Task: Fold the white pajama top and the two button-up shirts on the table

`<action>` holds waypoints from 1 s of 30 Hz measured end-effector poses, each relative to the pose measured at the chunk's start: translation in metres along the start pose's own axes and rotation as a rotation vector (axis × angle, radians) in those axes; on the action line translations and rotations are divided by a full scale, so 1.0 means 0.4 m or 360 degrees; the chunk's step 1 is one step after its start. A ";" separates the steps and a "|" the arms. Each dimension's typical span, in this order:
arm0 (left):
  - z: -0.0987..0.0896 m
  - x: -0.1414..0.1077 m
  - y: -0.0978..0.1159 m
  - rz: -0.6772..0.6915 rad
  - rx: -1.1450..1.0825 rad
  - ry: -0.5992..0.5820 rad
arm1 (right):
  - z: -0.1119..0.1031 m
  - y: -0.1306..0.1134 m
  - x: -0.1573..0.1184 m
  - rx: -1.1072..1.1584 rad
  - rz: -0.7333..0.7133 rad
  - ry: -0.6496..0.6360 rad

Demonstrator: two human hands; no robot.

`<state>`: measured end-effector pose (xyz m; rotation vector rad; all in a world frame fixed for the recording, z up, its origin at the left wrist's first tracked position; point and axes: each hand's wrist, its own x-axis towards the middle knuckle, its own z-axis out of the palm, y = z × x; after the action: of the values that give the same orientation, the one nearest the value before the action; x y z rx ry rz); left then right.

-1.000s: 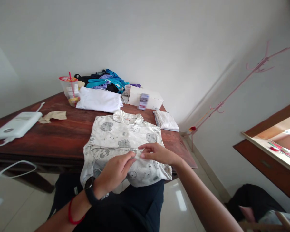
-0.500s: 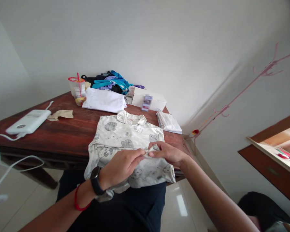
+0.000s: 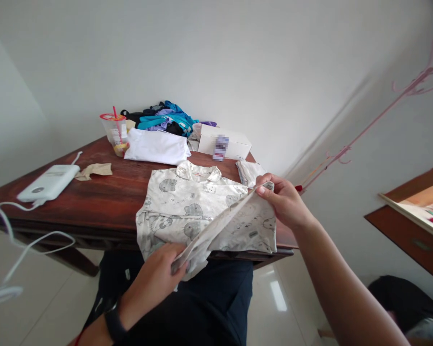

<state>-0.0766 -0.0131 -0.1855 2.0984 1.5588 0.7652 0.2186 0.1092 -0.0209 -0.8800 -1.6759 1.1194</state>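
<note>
Drawn apart, a person's two hands hold an edge of a printed shirt between them, the left hand (image 3: 159, 269) pinching it low by the lap, the right hand (image 3: 285, 199) gripping a corner between thumb and fingers farther out. The stretched edge (image 3: 220, 218) runs on a slant from near left to far right, raised over the garment, its paler inner face partly showing. The shirt (image 3: 182, 194) lies spread ahead of the body and between the hands, its collar (image 3: 198, 174) toward the wall and its collar-to-hem line pointing back at the wearer; the right hand is the nearer to the collar, the left to the lap. Half a second earlier the hands met at mid-shirt, fingertips almost together; now they have parted, the right outward and up, the left back toward the body. Just beyond the right hand sits a folded bundle (image 3: 248, 172). Farther across the dark wooden table (image 3: 90, 197) are a folded white cloth (image 3: 157, 146), a plastic cup (image 3: 112, 129) with a red straw, a white box (image 3: 236, 144) and a heap of blue, purple and black clothing (image 3: 166, 119) against the wall.
</note>
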 end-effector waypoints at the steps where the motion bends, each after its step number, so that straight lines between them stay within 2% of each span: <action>1: 0.008 -0.020 -0.007 0.0013 -0.0029 0.0025 | -0.009 -0.001 -0.004 -0.0023 -0.0078 0.0011; 5: 0.047 -0.079 -0.035 0.0081 -0.0018 0.0295 | -0.031 0.003 -0.026 -0.0014 -0.0242 0.0034; 8: 0.079 -0.115 -0.070 0.0116 0.0086 0.0477 | -0.042 0.012 -0.050 0.0073 -0.0240 0.0057; 12: 0.123 -0.175 -0.133 -0.0008 0.0181 0.0649 | -0.049 0.028 -0.082 0.0071 -0.0187 0.0158; 16: 0.170 -0.209 -0.171 -0.0252 0.0106 0.0549 | -0.040 0.045 -0.094 -0.0077 -0.0065 0.0264; 20: 0.199 -0.178 -0.151 -0.0502 -0.0052 0.0458 | -0.024 0.050 -0.080 -0.0111 -0.0060 0.0282; 26: 0.203 -0.133 -0.096 -0.0411 -0.0335 0.0287 | -0.021 0.046 -0.054 -0.0123 -0.0086 0.0266; 28: 0.195 -0.141 -0.093 -0.0406 -0.0456 0.0241 | -0.031 0.053 -0.045 -0.0217 -0.0065 0.0327; 30: 0.181 -0.155 -0.099 -0.0418 -0.0496 0.0273 | -0.046 0.071 -0.034 -0.0427 -0.0055 0.0475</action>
<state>-0.0725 -0.0613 -0.2763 1.6059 1.6387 1.0364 0.2427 0.1122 -0.0484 -1.1224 -1.6030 0.7073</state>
